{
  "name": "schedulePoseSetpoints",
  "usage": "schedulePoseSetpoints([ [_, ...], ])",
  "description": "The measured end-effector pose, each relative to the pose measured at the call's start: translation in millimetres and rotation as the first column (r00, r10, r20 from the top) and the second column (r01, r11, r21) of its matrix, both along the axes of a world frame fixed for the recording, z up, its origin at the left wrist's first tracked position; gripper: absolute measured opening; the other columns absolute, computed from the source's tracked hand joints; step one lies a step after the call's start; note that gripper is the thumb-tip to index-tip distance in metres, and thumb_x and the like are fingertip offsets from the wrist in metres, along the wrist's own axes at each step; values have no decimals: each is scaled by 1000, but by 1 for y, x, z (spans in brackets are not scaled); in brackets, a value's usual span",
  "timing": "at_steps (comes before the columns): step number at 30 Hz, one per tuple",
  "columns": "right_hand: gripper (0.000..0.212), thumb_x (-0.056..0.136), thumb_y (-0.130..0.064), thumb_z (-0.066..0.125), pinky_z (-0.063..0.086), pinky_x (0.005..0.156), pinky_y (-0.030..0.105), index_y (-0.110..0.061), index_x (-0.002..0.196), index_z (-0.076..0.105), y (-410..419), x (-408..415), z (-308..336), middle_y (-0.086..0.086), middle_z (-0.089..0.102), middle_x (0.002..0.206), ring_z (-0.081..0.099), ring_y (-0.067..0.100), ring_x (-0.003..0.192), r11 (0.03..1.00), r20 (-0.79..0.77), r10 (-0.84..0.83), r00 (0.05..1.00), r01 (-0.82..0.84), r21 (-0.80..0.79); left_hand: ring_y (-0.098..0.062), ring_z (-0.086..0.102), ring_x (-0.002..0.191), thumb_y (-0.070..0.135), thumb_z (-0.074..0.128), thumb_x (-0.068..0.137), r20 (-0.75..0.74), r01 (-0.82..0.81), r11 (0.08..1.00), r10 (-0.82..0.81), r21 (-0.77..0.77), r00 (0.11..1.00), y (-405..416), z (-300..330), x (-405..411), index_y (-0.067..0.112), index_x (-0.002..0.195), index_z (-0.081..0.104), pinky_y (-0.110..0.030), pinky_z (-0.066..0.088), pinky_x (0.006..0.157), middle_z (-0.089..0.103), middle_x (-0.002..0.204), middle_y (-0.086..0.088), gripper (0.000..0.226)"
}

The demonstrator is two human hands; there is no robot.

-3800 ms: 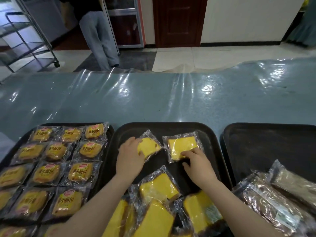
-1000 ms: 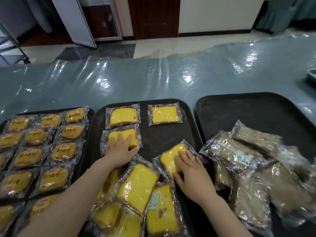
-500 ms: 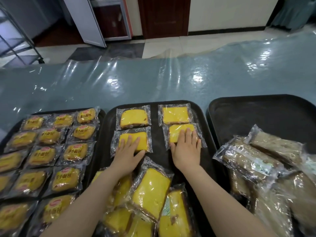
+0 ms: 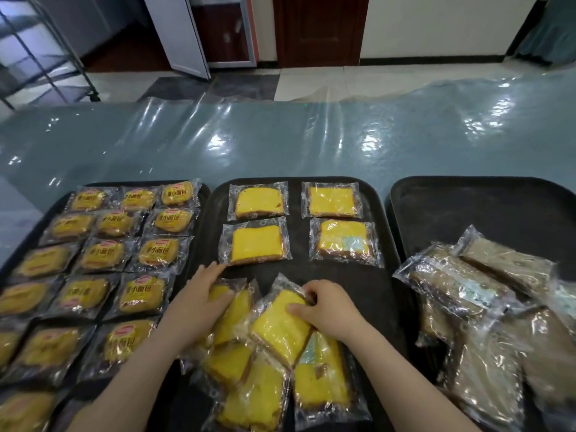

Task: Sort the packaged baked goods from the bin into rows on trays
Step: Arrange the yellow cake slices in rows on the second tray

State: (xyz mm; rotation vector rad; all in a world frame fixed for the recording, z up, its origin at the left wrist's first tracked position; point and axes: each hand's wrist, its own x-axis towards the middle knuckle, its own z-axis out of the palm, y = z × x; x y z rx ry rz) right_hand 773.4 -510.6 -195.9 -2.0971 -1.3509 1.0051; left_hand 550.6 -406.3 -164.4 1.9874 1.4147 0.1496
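Clear plastic sheeting [image 4: 280, 145] covers the blue-grey table, and beyond it lie a tiled floor, a dark wooden door [image 4: 316, 29] and a wire rack [image 4: 40, 57] at far left. From the head view, three black trays sit side by side at the near edge. On the left tray [image 4: 204, 194], small labelled bread packets [image 4: 152, 252] lie in neat rows of three. On the middle tray [image 4: 296, 266], four wrapped yellow cake slices [image 4: 257, 244] form two rows of two at the far end, while a loose pile of yellow slices [image 4: 249, 378] fills the near end. The left hand [image 4: 196, 302] rests on a wrapped slice [image 4: 232, 310] at the pile's left, fingers extended and spread over it, thumb toward the placed row. The right hand [image 4: 327, 307] grips the top slice [image 4: 280, 325] of the pile, fingers curled over its far edge, thumb pressed on its face. On the right tray [image 4: 467, 207], brown wrapped packets [image 4: 480, 310] lie heaped at the near right.
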Motion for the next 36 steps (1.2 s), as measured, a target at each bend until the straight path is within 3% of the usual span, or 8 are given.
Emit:
schedulePoseSetpoints([
  [6, 32, 80, -38, 74, 46, 58, 28, -20, 95, 52, -23, 11, 3, -1, 62, 88, 60, 12, 74, 830, -227, -531, 816, 556, 55, -18, -9, 145, 63, 50, 83, -263, 227, 974, -219, 0, 940, -20, -15, -16, 38, 149, 2, -49, -2, 115, -10, 157, 7, 85],
  [9, 46, 84, -34, 71, 51, 81, 41, -14, 117, 46, -39, 27, 4, 7, 60, 112, 58, 21, 95, 692, -102, -702, 705, 709, 138, -17, -12, 144, 70, 47, 79, -286, 263, 965, -252, 0, 925, -25, -18, -10, 41, 148, -4, -49, -2, 116, -13, 157, 6, 90],
  [12, 77, 84, -37, 69, 27, 109, 50, -18, 145, 28, -51, 24, 0, 13, 30, 150, 25, 33, 138, 805, 333, -592, 734, 554, 210, -16, -9, 145, 71, 48, 78, -271, 325, 945, -322, -35, 907, -28, -16, -3, 41, 148, -1, -48, -1, 115, -9, 159, 7, 91],
  [17, 48, 95, -45, 48, 20, 116, 45, -34, 142, 40, -54, 11, -11, -4, 20, 158, 9, 20, 147, 991, 425, -130, 896, 102, 88, -15, -5, 145, 65, 52, 81, -218, 388, 919, -394, -72, 893, -46, -10, 11, 38, 150, 5, -47, 3, 117, -2, 158, 8, 87],
  [22, 42, 94, -50, 45, 28, 107, 46, -40, 135, 46, -65, 4, -11, -5, 32, 150, 21, 22, 139, 975, 502, -216, 837, 211, 67, -12, 21, 141, 33, 56, 92, 46, 341, 919, -339, -196, 940, -52, -7, 13, 39, 144, 31, -31, 21, 111, 20, 155, 12, 58],
  [27, 39, 93, -50, 46, 30, 103, 45, -41, 131, 50, -73, 7, -10, -6, 37, 143, 25, 23, 133, 971, 513, -227, 828, 231, 58, -17, 51, 118, 23, 50, 95, 260, -79, 997, 82, -20, 962, -41, 2, 29, 38, 135, 43, -41, 43, 99, 46, 139, 4, 43],
  [32, 40, 93, -51, 47, 31, 102, 44, -41, 131, 51, -72, 9, -9, -6, 38, 142, 27, 22, 131, 972, 510, -226, 830, 226, 63, -27, -11, 145, 55, 26, 96, 214, -447, 872, 484, -199, 849, -21, 6, 65, 27, 151, 9, -50, 4, 114, -12, 158, -8, 64],
  [36, 39, 92, -51, 47, 32, 101, 44, -41, 129, 52, -73, 10, -11, -6, 40, 139, 29, 22, 128, 974, 519, -221, 826, 217, 69, -33, 11, 143, 27, 41, 98, 142, -372, 902, 406, -219, 903, -23, -6, 63, 23, 151, 16, -47, 32, 108, -8, 159, -7, 58],
])
